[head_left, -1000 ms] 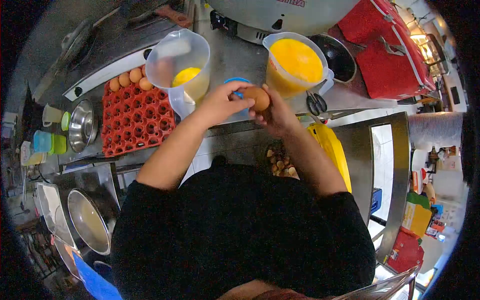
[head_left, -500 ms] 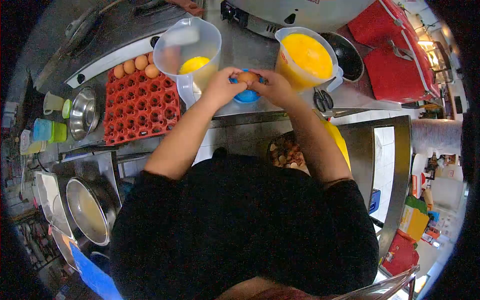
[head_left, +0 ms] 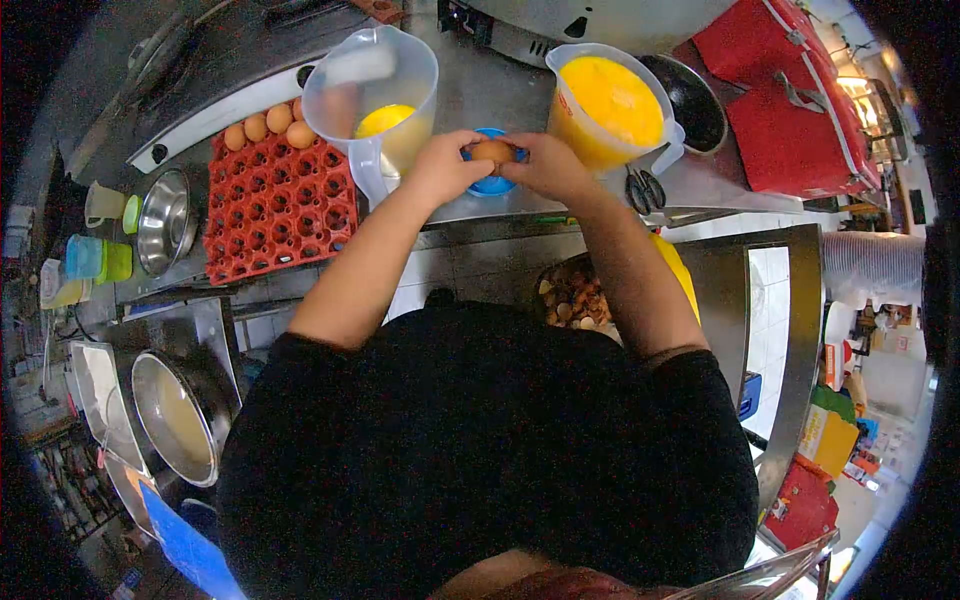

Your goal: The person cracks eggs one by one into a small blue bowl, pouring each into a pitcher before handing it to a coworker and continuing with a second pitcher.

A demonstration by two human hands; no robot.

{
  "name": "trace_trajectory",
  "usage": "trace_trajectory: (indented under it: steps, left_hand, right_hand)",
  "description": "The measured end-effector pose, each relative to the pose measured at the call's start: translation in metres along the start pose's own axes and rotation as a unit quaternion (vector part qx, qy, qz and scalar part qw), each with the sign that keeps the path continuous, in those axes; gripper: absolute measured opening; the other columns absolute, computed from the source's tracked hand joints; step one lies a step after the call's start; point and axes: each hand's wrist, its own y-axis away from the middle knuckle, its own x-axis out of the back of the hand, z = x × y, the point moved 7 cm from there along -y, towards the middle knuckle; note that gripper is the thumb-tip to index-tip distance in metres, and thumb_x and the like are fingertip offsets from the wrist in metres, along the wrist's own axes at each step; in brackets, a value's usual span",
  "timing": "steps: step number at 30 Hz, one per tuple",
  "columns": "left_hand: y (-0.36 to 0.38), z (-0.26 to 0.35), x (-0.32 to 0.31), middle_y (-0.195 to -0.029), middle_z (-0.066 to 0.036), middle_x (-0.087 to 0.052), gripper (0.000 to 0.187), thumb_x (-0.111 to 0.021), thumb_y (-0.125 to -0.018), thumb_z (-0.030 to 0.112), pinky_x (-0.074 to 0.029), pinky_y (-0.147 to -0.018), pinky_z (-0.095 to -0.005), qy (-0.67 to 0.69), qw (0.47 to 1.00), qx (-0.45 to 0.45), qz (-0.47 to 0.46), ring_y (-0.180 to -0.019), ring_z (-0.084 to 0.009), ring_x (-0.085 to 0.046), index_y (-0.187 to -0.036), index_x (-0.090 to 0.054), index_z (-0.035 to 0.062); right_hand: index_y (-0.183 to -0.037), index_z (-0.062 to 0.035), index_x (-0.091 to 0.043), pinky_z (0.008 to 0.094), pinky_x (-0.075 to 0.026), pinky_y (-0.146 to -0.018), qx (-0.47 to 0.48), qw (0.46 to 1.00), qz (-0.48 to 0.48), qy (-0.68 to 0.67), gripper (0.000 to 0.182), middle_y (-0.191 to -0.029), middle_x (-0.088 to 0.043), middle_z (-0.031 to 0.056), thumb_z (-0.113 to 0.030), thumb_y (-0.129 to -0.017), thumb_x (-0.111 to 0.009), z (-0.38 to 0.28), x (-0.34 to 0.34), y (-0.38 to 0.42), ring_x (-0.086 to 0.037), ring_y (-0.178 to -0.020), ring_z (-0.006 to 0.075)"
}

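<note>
Between my left hand [head_left: 452, 164] and my right hand [head_left: 546, 166] is a brown egg [head_left: 493, 152], gripped by the fingertips of both. Right under it sits a small blue bowl [head_left: 490, 186] near the counter's front edge; its inside is mostly hidden by my hands. To the left stands a clear plastic jug [head_left: 325, 110] with some yellow egg at the bottom. A second jug [head_left: 610, 105], on the right, is filled high with yellow egg. Several brown eggs [head_left: 277, 121] remain at the back of a red egg tray [head_left: 283, 215].
Black-handled scissors [head_left: 645, 190] lie beside the right jug, near a dark pan [head_left: 690, 105] and a red insulated bag [head_left: 800, 130]. Below the counter is a container of eggshells [head_left: 575, 298]. A steel bowl [head_left: 167, 222] stands left of the tray.
The view has shifted slightly, so the counter items appear a little higher. Both hands still hold the egg above the blue bowl.
</note>
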Motion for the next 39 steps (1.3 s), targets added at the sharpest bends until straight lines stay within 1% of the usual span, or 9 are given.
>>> trace_trajectory:
  steps: [9, 12, 14, 15, 20, 26, 29, 36, 39]
  left_hand:
    - [-0.007, -0.016, -0.007, -0.088, -0.017, -0.062, 0.04, -0.066, -0.066, 0.025, -0.046, -0.072, -0.0319, 0.087, 0.996, -0.021, -0.02, -0.079, -0.0261, -0.061, -0.1, -0.061, 0.0034]
    - [-0.009, -0.023, -0.013, -0.087, -0.016, -0.063, 0.04, -0.066, -0.067, 0.027, -0.046, -0.072, -0.0315, 0.146, 0.988, -0.003, -0.05, -0.078, -0.0252, -0.061, -0.099, -0.061, 0.0037]
    - [-0.01, -0.025, -0.015, -0.085, -0.015, -0.063, 0.041, -0.066, -0.066, 0.028, -0.046, -0.072, -0.0317, 0.155, 0.985, -0.007, -0.07, -0.077, -0.0248, -0.061, -0.099, -0.062, 0.0047]
    - [-0.009, -0.027, -0.014, -0.085, -0.015, -0.063, 0.041, -0.066, -0.065, 0.028, -0.046, -0.072, -0.0322, 0.105, 0.993, -0.007, -0.058, -0.077, -0.0253, -0.061, -0.098, -0.062, 0.0051]
    - [-0.002, -0.008, -0.003, -0.085, -0.016, -0.062, 0.04, -0.065, -0.063, 0.028, -0.047, -0.072, -0.0352, -0.036, 0.999, -0.005, -0.022, -0.078, -0.0286, -0.06, -0.097, -0.062, 0.0067]
    - [-0.002, -0.004, -0.004, -0.086, -0.018, -0.062, 0.039, -0.065, -0.064, 0.027, -0.047, -0.072, -0.0356, -0.014, 0.999, -0.01, -0.028, -0.079, -0.0307, -0.06, -0.096, -0.062, 0.0061]
    - [-0.003, -0.006, -0.006, -0.081, -0.015, -0.063, 0.039, -0.064, -0.064, 0.024, -0.048, -0.069, -0.0341, -0.024, 0.999, -0.016, -0.016, -0.073, -0.0264, -0.061, -0.099, -0.062, 0.0064]
    - [-0.003, -0.006, -0.005, -0.084, -0.018, -0.062, 0.041, -0.065, -0.063, 0.025, -0.047, -0.069, -0.0359, -0.013, 1.0, -0.015, -0.006, -0.076, -0.0309, -0.06, -0.099, -0.061, 0.0061]
    - [-0.004, -0.009, -0.006, -0.083, -0.018, -0.062, 0.041, -0.066, -0.063, 0.024, -0.047, -0.069, -0.0355, -0.028, 0.999, -0.017, -0.002, -0.075, -0.0302, -0.06, -0.1, -0.061, 0.0065]
  right_hand:
    - [-0.106, -0.0102, -0.059, 0.0365, -0.046, -0.078, -0.033, 0.999, 0.004, -0.018, 0.046, -0.094, -0.062, 0.0153, -0.039, -0.072, -0.064, 0.003, 0.001, 0.0, -0.061, -0.085, 0.0295]
    - [-0.106, -0.0072, -0.059, 0.0304, -0.047, -0.069, -0.03, 0.999, 0.006, 0.03, 0.047, -0.085, -0.064, 0.0113, -0.036, -0.07, -0.067, 0.005, 0.0, -0.003, -0.06, -0.075, 0.0185]
    - [-0.107, -0.0096, -0.058, 0.0346, -0.046, -0.075, -0.038, 0.999, -0.026, 0.027, 0.048, -0.092, -0.062, 0.0139, -0.04, -0.071, -0.065, 0.002, 0.0, -0.001, -0.06, -0.083, 0.0262]
    - [-0.108, -0.0108, -0.058, 0.0367, -0.046, -0.078, -0.042, 0.998, -0.042, 0.026, 0.049, -0.095, -0.062, 0.0152, -0.042, -0.071, -0.064, 0.001, -0.001, -0.001, -0.06, -0.086, 0.03]
    - [-0.108, -0.0142, -0.058, 0.0363, -0.046, -0.075, -0.001, 0.998, -0.025, 0.053, 0.045, -0.092, -0.062, 0.0139, -0.035, -0.069, -0.065, -0.006, -0.004, -0.003, -0.061, -0.083, 0.0285]
    - [-0.106, -0.0153, -0.059, 0.035, -0.047, -0.073, -0.019, 0.999, -0.027, 0.027, 0.04, -0.089, -0.063, 0.0125, -0.03, -0.069, -0.064, -0.011, -0.004, 0.001, -0.061, -0.081, 0.0265]
    - [-0.106, -0.0149, -0.058, 0.0348, -0.047, -0.073, -0.001, 0.999, -0.018, 0.026, 0.04, -0.089, -0.063, 0.0124, -0.027, -0.069, -0.064, -0.015, -0.003, 0.001, -0.061, -0.081, 0.0258]
    - [-0.109, -0.0156, -0.056, 0.0347, -0.046, -0.074, 0.012, 0.999, -0.021, 0.045, 0.04, -0.092, -0.062, 0.0126, -0.024, -0.071, -0.063, -0.011, -0.004, 0.0, -0.06, -0.084, 0.0264]
    - [-0.113, -0.0048, -0.053, 0.0318, -0.047, -0.074, 0.035, 0.998, -0.016, 0.045, 0.048, -0.094, -0.061, 0.0164, -0.015, -0.066, -0.063, -0.015, -0.003, -0.001, -0.061, -0.083, 0.0236]
